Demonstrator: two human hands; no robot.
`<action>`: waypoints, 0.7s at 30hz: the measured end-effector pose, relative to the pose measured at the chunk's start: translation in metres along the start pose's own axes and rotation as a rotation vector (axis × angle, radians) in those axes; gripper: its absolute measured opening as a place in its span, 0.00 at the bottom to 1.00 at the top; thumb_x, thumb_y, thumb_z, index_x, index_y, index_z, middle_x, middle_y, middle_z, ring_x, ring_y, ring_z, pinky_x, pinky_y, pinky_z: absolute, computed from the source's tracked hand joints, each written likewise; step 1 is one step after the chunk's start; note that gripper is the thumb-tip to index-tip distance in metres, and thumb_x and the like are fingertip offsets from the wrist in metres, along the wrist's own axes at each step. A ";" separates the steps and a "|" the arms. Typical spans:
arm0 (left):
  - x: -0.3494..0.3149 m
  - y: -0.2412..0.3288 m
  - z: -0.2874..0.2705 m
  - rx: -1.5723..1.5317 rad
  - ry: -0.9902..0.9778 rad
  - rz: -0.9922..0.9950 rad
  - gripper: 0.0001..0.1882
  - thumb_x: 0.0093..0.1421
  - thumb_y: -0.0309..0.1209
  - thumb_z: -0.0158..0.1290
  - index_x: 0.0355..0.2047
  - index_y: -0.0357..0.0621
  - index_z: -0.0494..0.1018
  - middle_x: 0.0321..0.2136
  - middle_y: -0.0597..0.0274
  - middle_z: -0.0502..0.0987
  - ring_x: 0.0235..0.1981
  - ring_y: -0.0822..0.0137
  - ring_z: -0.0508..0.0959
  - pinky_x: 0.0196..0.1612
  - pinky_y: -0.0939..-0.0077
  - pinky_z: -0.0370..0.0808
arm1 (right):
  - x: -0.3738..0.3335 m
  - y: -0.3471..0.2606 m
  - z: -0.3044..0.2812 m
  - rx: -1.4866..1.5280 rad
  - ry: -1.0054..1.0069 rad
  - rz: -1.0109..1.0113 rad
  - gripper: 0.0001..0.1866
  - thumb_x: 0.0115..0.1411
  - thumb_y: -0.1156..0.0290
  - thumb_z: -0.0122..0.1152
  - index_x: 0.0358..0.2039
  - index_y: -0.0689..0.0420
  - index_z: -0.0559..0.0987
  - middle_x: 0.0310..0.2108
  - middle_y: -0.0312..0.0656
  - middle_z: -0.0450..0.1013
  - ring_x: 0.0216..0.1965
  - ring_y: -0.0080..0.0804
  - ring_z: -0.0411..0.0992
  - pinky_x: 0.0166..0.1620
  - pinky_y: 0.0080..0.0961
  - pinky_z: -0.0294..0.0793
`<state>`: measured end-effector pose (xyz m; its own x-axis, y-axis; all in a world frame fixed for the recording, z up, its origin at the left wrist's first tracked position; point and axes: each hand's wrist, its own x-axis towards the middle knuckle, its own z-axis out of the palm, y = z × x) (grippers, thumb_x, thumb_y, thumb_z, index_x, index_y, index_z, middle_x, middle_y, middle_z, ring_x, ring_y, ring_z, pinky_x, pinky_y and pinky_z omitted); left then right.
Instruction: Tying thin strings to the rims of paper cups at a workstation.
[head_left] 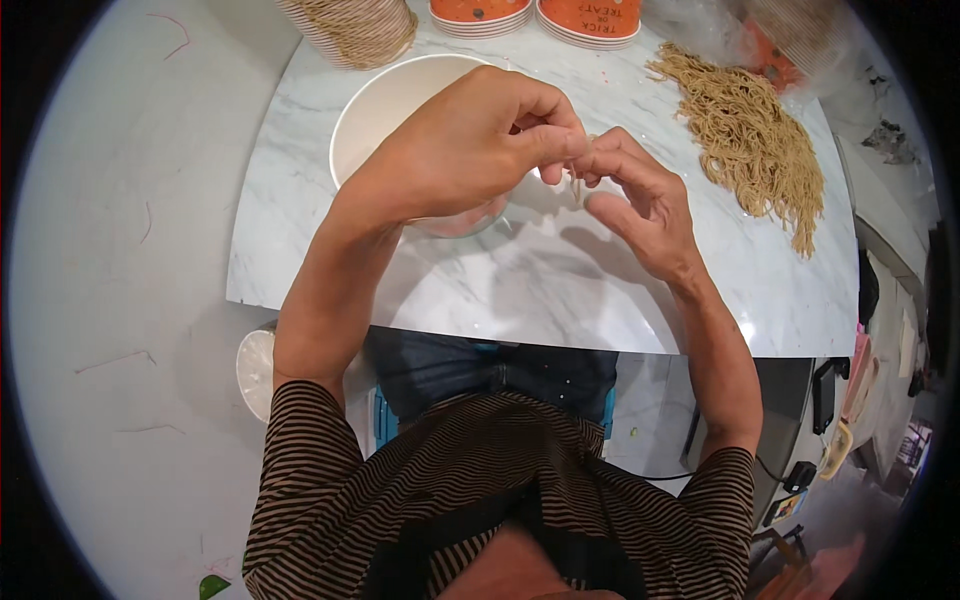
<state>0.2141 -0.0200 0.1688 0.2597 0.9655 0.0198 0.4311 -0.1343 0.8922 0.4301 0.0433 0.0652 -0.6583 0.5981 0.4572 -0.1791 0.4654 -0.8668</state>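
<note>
My left hand (475,140) is closed in a pinch, with thumb and forefinger together on a thin pale strand (575,186). Right against its fingertips, my right hand (645,205) has curled fingers at the same strand, its thumb held a little apart. Most of the strand is hidden by the fingers. Under my left hand and wrist stands a white bowl (362,122) with a clear lower part, partly covered by the hand. To the right, a loose pile of tan cords (748,140) lies on the marbled tabletop (520,290).
Orange paper bowls (480,12) and a second orange stack (590,20) stand at the far edge. Left of them is a tilted stack (350,30) with tan cords on it. Clear plastic bags (700,25) lie far right. A white container (256,372) sits below the table's left edge.
</note>
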 end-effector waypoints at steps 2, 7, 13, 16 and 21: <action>0.002 0.001 0.000 -0.012 -0.006 -0.026 0.10 0.67 0.29 0.54 0.31 0.35 0.78 0.21 0.67 0.77 0.18 0.78 0.75 0.24 0.83 0.70 | 0.001 -0.002 0.005 0.057 0.026 0.031 0.14 0.58 0.77 0.69 0.46 0.63 0.84 0.40 0.39 0.76 0.42 0.27 0.73 0.48 0.26 0.72; 0.005 -0.001 0.000 0.026 0.003 -0.018 0.09 0.67 0.30 0.55 0.33 0.36 0.79 0.22 0.66 0.78 0.19 0.79 0.75 0.25 0.82 0.72 | 0.000 -0.002 0.007 0.118 0.139 0.130 0.05 0.61 0.80 0.69 0.38 0.64 0.85 0.37 0.38 0.76 0.39 0.23 0.73 0.44 0.21 0.72; 0.008 0.006 0.004 -0.048 0.035 -0.064 0.07 0.66 0.27 0.57 0.37 0.34 0.78 0.28 0.61 0.83 0.26 0.77 0.79 0.32 0.82 0.76 | -0.002 0.001 0.003 0.235 0.172 0.170 0.04 0.64 0.77 0.67 0.36 0.64 0.86 0.37 0.37 0.77 0.37 0.21 0.72 0.43 0.21 0.72; 0.002 0.006 -0.001 -0.089 0.049 -0.048 0.09 0.65 0.24 0.58 0.44 0.32 0.76 0.34 0.55 0.85 0.32 0.76 0.81 0.38 0.81 0.78 | -0.004 0.000 0.005 0.218 0.167 0.197 0.06 0.65 0.75 0.66 0.36 0.64 0.86 0.36 0.36 0.77 0.36 0.20 0.72 0.42 0.21 0.72; -0.004 0.003 0.006 -0.112 0.039 -0.026 0.14 0.64 0.19 0.57 0.49 0.31 0.73 0.43 0.48 0.85 0.38 0.74 0.82 0.44 0.79 0.78 | -0.005 -0.002 0.006 0.167 0.161 0.245 0.08 0.64 0.72 0.67 0.34 0.64 0.85 0.33 0.34 0.76 0.34 0.18 0.70 0.40 0.20 0.70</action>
<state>0.2194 -0.0254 0.1688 0.2149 0.9766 0.0121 0.3370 -0.0858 0.9376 0.4294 0.0361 0.0637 -0.5750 0.7807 0.2449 -0.1558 0.1894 -0.9695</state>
